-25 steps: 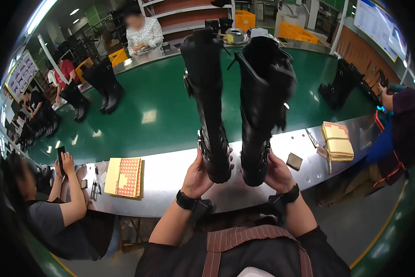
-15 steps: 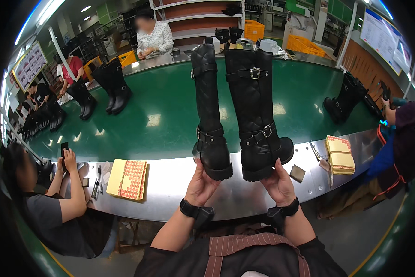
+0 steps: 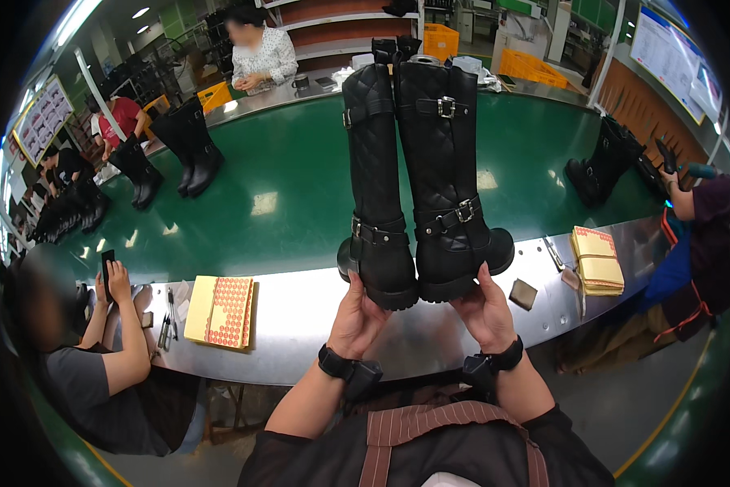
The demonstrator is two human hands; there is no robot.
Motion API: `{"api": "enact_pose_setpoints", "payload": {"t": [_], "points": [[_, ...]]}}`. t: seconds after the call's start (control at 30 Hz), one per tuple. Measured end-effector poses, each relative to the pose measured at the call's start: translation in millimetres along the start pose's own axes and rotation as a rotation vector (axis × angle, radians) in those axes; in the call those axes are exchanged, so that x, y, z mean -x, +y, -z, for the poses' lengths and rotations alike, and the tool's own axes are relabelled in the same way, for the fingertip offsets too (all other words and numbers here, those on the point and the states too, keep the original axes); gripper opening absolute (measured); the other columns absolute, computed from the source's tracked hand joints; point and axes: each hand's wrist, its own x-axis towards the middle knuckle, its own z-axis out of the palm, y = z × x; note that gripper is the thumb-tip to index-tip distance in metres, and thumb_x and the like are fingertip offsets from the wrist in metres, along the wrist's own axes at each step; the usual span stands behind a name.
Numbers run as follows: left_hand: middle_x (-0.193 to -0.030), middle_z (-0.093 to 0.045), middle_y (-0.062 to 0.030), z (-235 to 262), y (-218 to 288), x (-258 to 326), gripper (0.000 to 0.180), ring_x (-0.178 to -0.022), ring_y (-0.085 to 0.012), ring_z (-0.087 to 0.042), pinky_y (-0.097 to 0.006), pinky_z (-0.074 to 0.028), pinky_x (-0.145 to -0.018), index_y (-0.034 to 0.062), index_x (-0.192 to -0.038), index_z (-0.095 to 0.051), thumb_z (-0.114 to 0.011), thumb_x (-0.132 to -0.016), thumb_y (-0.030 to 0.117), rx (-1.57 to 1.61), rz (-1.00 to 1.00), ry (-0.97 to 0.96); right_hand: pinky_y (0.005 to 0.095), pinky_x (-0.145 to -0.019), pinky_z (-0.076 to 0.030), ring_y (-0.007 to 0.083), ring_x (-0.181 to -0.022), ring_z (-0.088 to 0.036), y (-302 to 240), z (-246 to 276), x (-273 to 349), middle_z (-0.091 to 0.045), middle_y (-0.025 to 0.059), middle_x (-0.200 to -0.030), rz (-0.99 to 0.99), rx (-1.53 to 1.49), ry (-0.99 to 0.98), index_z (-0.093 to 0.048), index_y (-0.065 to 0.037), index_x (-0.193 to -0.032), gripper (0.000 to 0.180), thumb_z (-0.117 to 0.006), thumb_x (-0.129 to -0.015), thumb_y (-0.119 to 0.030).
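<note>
Two tall black boots with quilted shafts and buckled straps stand upright side by side before me, heels toward me. My left hand [image 3: 358,323] grips the left boot [image 3: 375,174] low at the heel, thumb on its back and fingers beneath the sole. In the same way my right hand [image 3: 488,318] holds the right boot [image 3: 440,174] by its heel. The two heels nearly touch. Both boots are above the near edge of the metal strip that borders the green surface, and my other fingers are partly hidden under the soles.
A bundle of yellow cards with red stickers [image 3: 223,312] lies at left beside pens [image 3: 168,321]; another yellow bundle [image 3: 598,260] and a dark square pad [image 3: 523,295] lie at right. More black boots [image 3: 194,154] stand on the green table [image 3: 292,219]. Co-workers sit or stand on both sides.
My hands have brought the two boots closer together, so the gap between their shafts has narrowed. Both boots are slightly more upright and higher in view.
</note>
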Motion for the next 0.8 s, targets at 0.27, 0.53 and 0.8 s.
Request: {"api": "enact_pose_setpoints", "payload": {"t": [0.27,0.53,0.8], "points": [[-0.137,-0.049,-0.0075,2.6,5.6,-4.8,0.058,-0.123,-0.0221,-0.050,-0.037,-0.044,-0.102,0.0111,-0.140,-0.035,-0.040,-0.095,0.047,0.023,0.015,-0.040,0.0414,-0.102,-0.041,0.0245,-0.119,-0.051,-5.5,-6.7,-4.0,-0.052,0.0109,-0.131,0.003,0.054,0.043,-0.042,-0.007,-0.135,0.052,-0.052,-0.095,-0.039],[-0.133,-0.052,-0.0086,6.1,3.8,-15.8,0.059,-0.120,-0.0233,-0.052,-0.040,-0.046,-0.099,0.0107,-0.138,-0.037,-0.039,-0.095,0.051,-0.044,0.033,0.018,0.0416,-0.100,-0.043,0.0226,-0.115,-0.053,-7.2,-2.3,-12.6,-0.055,0.0087,-0.126,-0.004,0.019,0.065,-0.048,-0.006,-0.129,0.048,-0.055,-0.094,-0.038],[-0.130,-0.056,-0.0061,3.0,-14.2,-5.2,0.057,-0.117,-0.0200,-0.054,-0.037,-0.037,-0.106,0.0121,-0.133,-0.049,-0.046,-0.093,0.053,0.489,0.258,-0.335,0.0408,-0.109,-0.033,0.0250,-0.126,-0.045,5.0,13.9,3.1,-0.043,0.0102,-0.141,0.003,0.308,-0.254,-0.030,-0.006,-0.144,0.060,-0.049,-0.097,-0.038]]}}
